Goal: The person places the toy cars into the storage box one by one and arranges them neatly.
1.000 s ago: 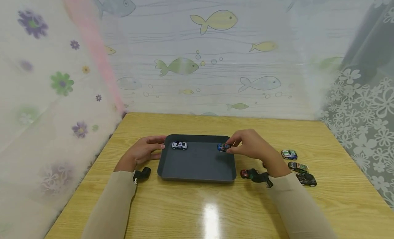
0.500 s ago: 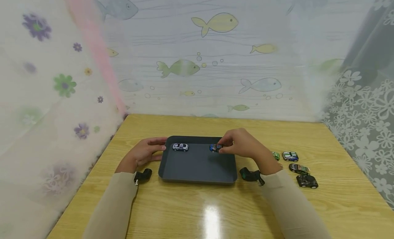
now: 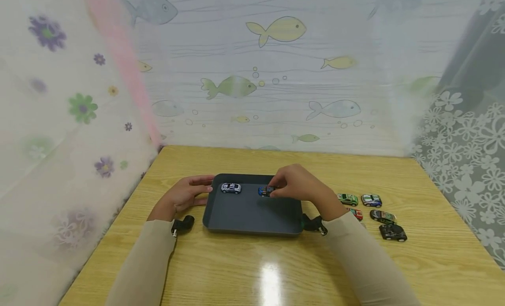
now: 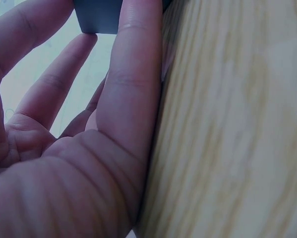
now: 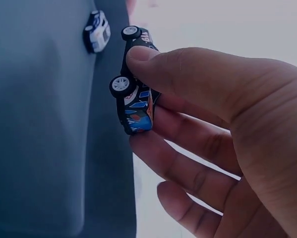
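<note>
Protruding from pinching right fingers [image 5: 195, 134], blue car [image 5: 139, 111]

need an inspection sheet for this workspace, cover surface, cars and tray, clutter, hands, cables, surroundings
surface: wood-grain table, bright glare in front of the tray
job's things: dark grey tray; white car inside near the far left corner; black-and-blue car held over the tray, contact with the floor unclear; at least five other cars on the table to the right
clutter: nothing seen
grippers: left hand touches the tray's left side; right hand pinches the black-and-blue car
cables: nothing seen for certain
surroundings: fish-print sheet behind, flower-patterned sheets at both sides
</note>
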{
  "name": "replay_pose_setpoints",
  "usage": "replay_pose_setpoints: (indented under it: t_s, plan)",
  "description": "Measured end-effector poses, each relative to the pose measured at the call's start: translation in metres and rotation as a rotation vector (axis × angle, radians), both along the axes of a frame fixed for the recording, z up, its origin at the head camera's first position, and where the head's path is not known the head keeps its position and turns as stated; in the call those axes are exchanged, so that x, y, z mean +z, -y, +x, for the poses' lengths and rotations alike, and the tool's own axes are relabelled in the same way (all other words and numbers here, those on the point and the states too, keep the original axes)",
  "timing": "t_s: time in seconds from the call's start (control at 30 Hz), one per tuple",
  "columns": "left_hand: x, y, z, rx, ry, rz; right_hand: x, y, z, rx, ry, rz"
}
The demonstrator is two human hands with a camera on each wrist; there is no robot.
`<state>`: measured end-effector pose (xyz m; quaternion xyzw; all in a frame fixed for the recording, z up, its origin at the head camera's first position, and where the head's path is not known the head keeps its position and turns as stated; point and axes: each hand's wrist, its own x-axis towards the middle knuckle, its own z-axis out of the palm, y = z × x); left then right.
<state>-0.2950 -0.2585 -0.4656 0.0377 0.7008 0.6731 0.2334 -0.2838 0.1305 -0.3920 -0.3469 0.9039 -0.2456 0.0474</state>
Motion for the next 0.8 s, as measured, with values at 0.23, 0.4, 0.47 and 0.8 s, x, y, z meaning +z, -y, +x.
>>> replay_pose_setpoints:
  t_s: [0.23,0.4,0.47,0.8]
  plan:
    - [0.001,0.001,0.009,0.008,-0.006,0.005,0.001,0.017,0.0,0.046,-0.013,0.021]
    - [0.003,-0.002,0.016,0.022,-0.008,0.012,0.001,0.027,0.002,0.078,0.012,0.012]
    - [0.004,-0.002,0.019,0.028,-0.004,0.016,-0.001,0.03,0.003,0.091,0.016,0.008]
    - [0.004,-0.003,0.022,0.042,-0.007,0.0,-0.01,0.052,0.002,0.116,0.038,0.012]
